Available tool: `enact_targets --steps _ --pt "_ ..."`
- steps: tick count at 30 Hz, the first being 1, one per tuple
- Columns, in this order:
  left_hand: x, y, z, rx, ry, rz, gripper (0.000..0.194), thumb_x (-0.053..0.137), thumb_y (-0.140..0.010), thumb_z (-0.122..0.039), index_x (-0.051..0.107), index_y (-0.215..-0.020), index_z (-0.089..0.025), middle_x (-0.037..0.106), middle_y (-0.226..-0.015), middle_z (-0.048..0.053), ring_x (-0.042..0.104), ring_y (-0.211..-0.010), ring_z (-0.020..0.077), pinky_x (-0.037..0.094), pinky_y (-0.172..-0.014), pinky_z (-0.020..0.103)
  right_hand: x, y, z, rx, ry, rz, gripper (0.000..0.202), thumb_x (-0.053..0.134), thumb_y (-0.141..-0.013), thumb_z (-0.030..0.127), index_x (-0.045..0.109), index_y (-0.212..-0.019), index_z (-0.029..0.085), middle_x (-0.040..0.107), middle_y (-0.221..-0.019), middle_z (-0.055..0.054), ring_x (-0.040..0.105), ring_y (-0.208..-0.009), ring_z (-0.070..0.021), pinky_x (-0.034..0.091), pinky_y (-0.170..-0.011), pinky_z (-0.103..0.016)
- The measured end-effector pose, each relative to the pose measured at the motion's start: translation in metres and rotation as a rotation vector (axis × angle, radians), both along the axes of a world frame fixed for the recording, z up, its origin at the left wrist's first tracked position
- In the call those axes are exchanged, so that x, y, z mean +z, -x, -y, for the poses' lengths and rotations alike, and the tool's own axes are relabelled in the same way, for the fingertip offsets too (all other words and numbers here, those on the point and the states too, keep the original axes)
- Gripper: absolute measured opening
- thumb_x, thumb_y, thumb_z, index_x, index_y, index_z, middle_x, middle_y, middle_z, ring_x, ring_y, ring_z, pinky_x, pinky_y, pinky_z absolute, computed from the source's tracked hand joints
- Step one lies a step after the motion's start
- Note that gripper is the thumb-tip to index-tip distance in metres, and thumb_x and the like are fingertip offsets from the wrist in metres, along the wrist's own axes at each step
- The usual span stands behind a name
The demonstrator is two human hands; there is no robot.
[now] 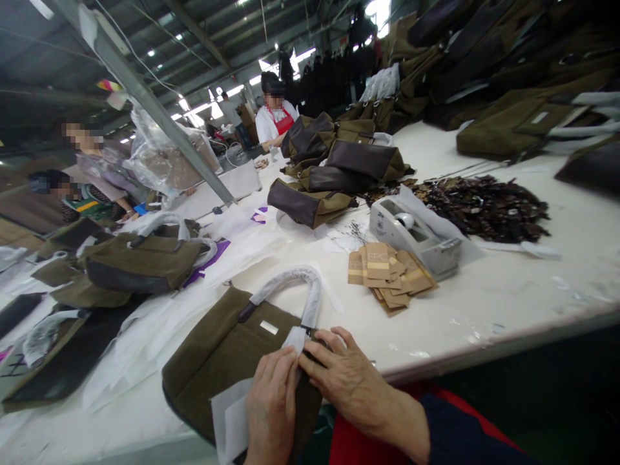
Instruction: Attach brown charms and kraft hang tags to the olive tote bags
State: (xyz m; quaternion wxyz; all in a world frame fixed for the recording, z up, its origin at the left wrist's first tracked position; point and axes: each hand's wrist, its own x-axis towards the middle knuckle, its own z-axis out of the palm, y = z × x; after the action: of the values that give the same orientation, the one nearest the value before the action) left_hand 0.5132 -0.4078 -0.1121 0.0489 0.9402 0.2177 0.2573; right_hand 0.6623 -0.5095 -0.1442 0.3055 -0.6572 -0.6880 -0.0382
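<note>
An olive-green handbag (pixel 213 355) with a small silver plate lies tilted at the table's near edge. White tissue covers its raised handle (pixel 290 278). My left hand (pixel 274 394) has its fingers pressed together on white tissue paper (pixel 232 413) at the bag's right part. Close beside it, my right hand (pixel 343 374) pinches the tissue at the base of the handle, thumb and forefinger bent inward. The fingertips of both hands nearly meet there. What lies under the fingers is partly hidden.
Tan cards (pixel 387 271) lie beside a grey tape dispenser (pixel 411 236). Behind are a heap of dark brown pieces (pixel 494 206) and piled bags (pixel 339 168). More bags (pixel 145 258) lie left. A slanted metal post (pixel 169 116) rises there. Several people stand beyond the white table (pixel 533 290).
</note>
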Motion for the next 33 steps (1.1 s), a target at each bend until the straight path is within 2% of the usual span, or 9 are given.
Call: enact_targets --steps 11,16,19,23,27,33 --pt "0.004 -0.001 0.003 -0.04 -0.063 -0.01 0.018 0.052 -0.094 -0.019 0.063 -0.108 -0.019 0.07 -0.103 0.009 0.067 -0.095 0.0216 0.059 -0.082 0.035 0.004 -0.007 -0.001 0.045 0.06 -0.129 0.033 0.053 -0.096 0.028 0.053 -0.129 0.026 0.062 -0.125 -0.004 0.042 -0.125 -0.0283 0.027 -0.103 -0.047" --pt "0.006 -0.004 0.004 -0.042 -0.065 -0.038 0.018 0.048 -0.095 -0.015 0.063 -0.104 -0.019 0.07 -0.101 0.008 0.066 -0.093 0.0207 0.058 -0.082 0.035 0.013 -0.012 0.004 0.093 0.116 -0.304 0.043 0.054 -0.092 0.013 0.049 -0.133 0.026 0.063 -0.124 -0.002 0.039 -0.129 -0.0252 0.029 -0.105 -0.043" --pt "0.007 -0.005 0.004 -0.045 -0.055 -0.052 0.018 0.047 -0.095 -0.013 0.063 -0.102 -0.019 0.069 -0.1 0.007 0.065 -0.093 0.0205 0.058 -0.082 0.034 0.016 -0.011 0.006 0.066 0.049 -0.396 0.044 0.051 -0.091 0.007 0.049 -0.132 0.024 0.063 -0.124 -0.002 0.043 -0.125 -0.0221 0.034 -0.104 -0.039" --pt "0.007 -0.004 0.005 -0.048 -0.018 -0.079 0.018 0.046 -0.095 -0.012 0.062 -0.1 -0.019 0.068 -0.101 0.007 0.064 -0.093 0.02 0.058 -0.081 0.034 0.007 -0.004 0.003 0.007 -0.039 -0.266 0.047 0.051 -0.094 0.015 0.044 -0.14 0.023 0.063 -0.121 -0.007 0.049 -0.114 -0.0251 0.04 -0.099 -0.041" --pt "0.006 -0.003 0.005 -0.043 0.004 -0.101 0.019 0.046 -0.095 -0.013 0.063 -0.102 -0.02 0.068 -0.103 0.006 0.063 -0.096 0.0206 0.057 -0.084 0.035 -0.002 0.0 -0.001 -0.03 -0.019 -0.103 0.037 0.058 -0.092 0.021 0.055 -0.129 0.021 0.061 -0.12 -0.01 0.049 -0.112 -0.0278 0.042 -0.097 -0.042" --pt "0.009 -0.003 0.005 -0.022 0.028 -0.142 0.019 0.045 -0.096 -0.017 0.063 -0.098 -0.021 0.067 -0.103 0.005 0.063 -0.091 0.0198 0.058 -0.08 0.034 -0.003 -0.003 0.0 -0.053 -0.005 0.008 0.037 0.058 -0.093 0.025 0.053 -0.13 0.024 0.059 -0.123 -0.007 0.049 -0.114 -0.0266 0.04 -0.098 -0.043"
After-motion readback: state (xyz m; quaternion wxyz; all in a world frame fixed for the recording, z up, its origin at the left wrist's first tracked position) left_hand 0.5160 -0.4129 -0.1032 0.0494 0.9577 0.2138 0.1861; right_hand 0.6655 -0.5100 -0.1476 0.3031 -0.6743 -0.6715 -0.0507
